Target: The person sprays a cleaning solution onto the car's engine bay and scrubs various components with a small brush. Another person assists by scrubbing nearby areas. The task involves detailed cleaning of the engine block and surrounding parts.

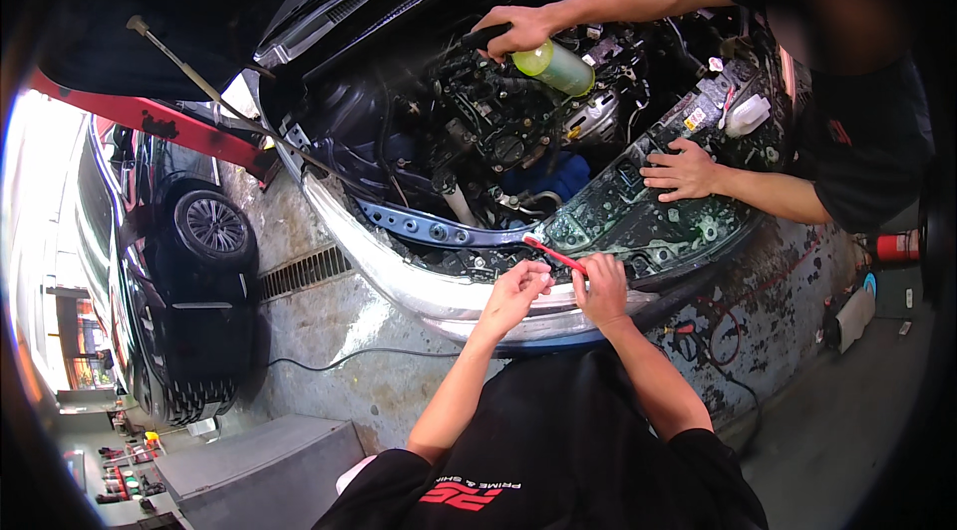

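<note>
My right hand [604, 293] grips a slim red brush [553, 253], shaped like a toothbrush. Its pale head points up and left, at the front edge of an open engine bay [498, 146]. Just left of it, my left hand [516, 299] is curled, thumb and fingertips drawn together; whatever may be between them is too small to make out. Both hands are above the pale front bumper [429, 303]. Beneath the brush head, a bluish metal crossbar [439, 228] meets a dark panel [618, 211] covered in wet, whitish suds.
At the right, a co-worker's hand [516, 31] holds a yellow-green spray bottle [554, 66] over the engine; their other hand [682, 171] rests on the sudsy panel. A prop rod [199, 81] slants at the left. A dark car [189, 281], floor drain [304, 273] and hose [369, 353] lie beyond.
</note>
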The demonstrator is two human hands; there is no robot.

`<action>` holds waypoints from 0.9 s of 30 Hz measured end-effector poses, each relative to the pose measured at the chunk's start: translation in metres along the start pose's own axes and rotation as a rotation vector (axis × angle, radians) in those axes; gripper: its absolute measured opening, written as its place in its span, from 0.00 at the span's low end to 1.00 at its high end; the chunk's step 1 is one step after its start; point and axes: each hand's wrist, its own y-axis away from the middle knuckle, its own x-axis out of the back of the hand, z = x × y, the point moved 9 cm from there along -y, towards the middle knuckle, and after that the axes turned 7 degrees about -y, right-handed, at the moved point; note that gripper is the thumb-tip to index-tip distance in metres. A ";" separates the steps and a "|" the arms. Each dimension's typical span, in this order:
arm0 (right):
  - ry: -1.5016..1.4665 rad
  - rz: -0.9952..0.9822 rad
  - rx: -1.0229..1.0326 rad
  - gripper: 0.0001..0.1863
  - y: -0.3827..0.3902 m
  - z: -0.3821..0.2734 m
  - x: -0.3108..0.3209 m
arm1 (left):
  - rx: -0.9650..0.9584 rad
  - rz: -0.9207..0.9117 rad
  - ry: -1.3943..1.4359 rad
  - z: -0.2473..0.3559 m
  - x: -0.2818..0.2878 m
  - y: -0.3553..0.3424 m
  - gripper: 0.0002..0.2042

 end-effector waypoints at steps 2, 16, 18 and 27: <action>-0.008 -0.002 -0.004 0.10 0.000 -0.002 0.002 | -0.008 -0.010 -0.014 -0.007 -0.001 0.000 0.14; 0.003 -0.008 0.014 0.09 -0.001 -0.001 0.000 | 0.042 -0.069 -0.147 -0.030 -0.010 0.006 0.14; 0.005 -0.007 0.018 0.09 0.000 -0.001 -0.001 | 0.058 -0.069 -0.118 -0.035 -0.012 0.006 0.14; 0.006 0.009 0.038 0.09 -0.002 -0.004 0.003 | 0.050 -0.098 -0.142 -0.036 -0.025 0.004 0.13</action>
